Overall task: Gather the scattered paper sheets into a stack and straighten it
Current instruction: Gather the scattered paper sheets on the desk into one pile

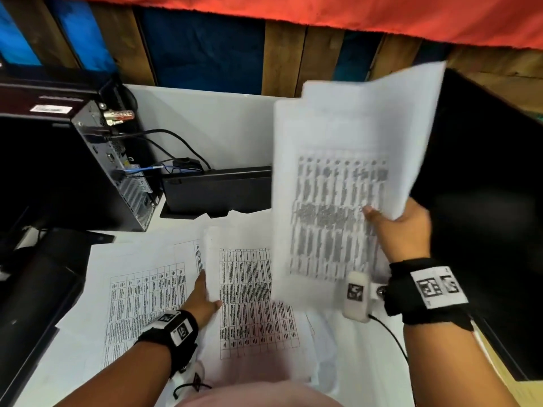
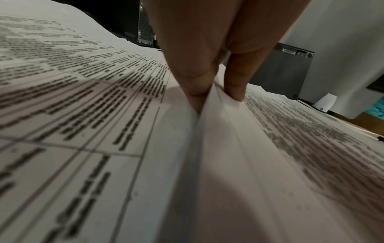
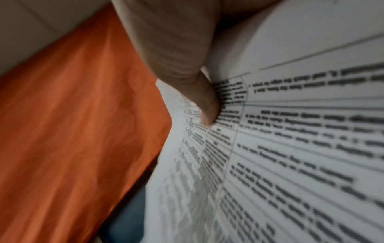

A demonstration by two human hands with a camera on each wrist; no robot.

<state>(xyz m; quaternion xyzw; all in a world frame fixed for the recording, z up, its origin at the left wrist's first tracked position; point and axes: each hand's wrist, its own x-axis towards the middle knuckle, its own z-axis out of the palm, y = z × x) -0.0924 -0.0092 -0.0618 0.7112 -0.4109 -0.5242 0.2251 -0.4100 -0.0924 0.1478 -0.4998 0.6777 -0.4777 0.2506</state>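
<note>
My right hand [image 1: 393, 221] holds a bundle of printed sheets [image 1: 338, 177] up in the air over the desk's right side, thumb [image 3: 205, 105] pressed on the printed face. My left hand [image 1: 205, 295] pinches the left edge of a printed sheet [image 1: 252, 301] lying in the middle of the desk; the thumb [image 2: 236, 78] sits on top and a finger [image 2: 195, 78] goes under its raised edge. Another printed sheet [image 1: 141, 295] lies flat to the left of that hand, and more sheets overlap underneath.
A black computer case [image 1: 73, 160] with cables stands at the back left, and a black box [image 1: 217, 189] behind the papers. A dark monitor [image 1: 482, 201] fills the right. The white desk [image 1: 211, 127] ends at a wooden wall under orange cloth [image 1: 323, 10].
</note>
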